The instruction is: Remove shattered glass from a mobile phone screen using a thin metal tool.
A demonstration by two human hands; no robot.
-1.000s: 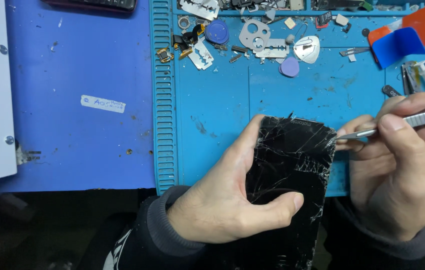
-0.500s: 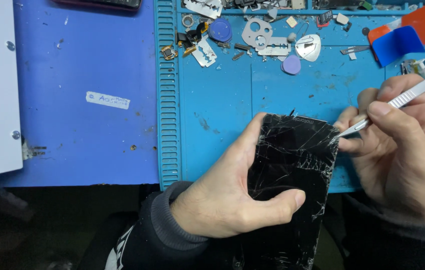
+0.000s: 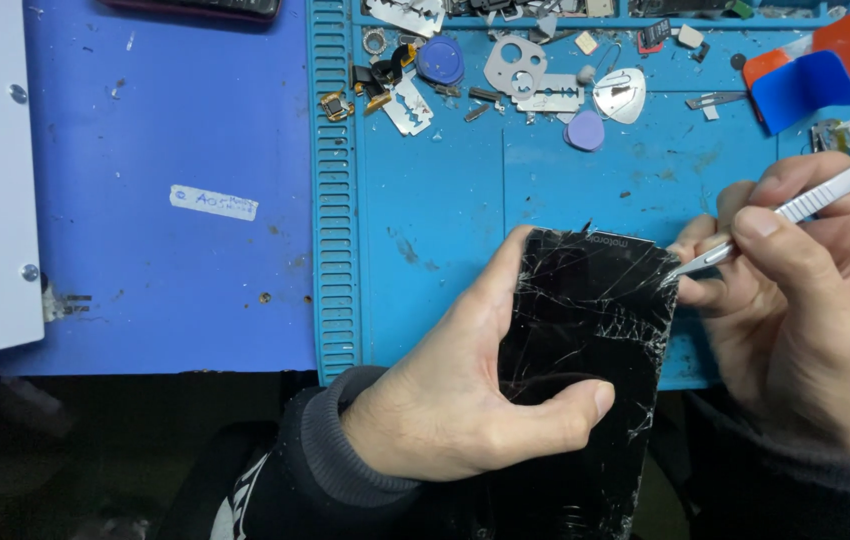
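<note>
One cracked black phone screen (image 3: pixel 585 370) is the reference part, tilted over the near edge of the teal repair mat (image 3: pixel 445 220). The left hand (image 3: pixel 445 420) clamps it, thumb across the glass. The right hand (image 3: pixel 805 330) pinches a metal blade tool (image 3: pixel 795 208), tip touching the screen's upper right corner. Step in hand appears to be prying the glass; the next move calls for shallow, steady pressure. Beyond the screen lie picks (image 3: pixel 585 130) and metal scraps. Left of the mat, the blue desk (image 3: pixel 165 130) carries a white label (image 3: pixel 213 202).

Blue mat (image 3: pixel 425 200); picks (image 3: pixel 585 130), razor blade (image 3: pixel 407 105), poss. metal brackets (image 3: pixel 515 65).
</note>
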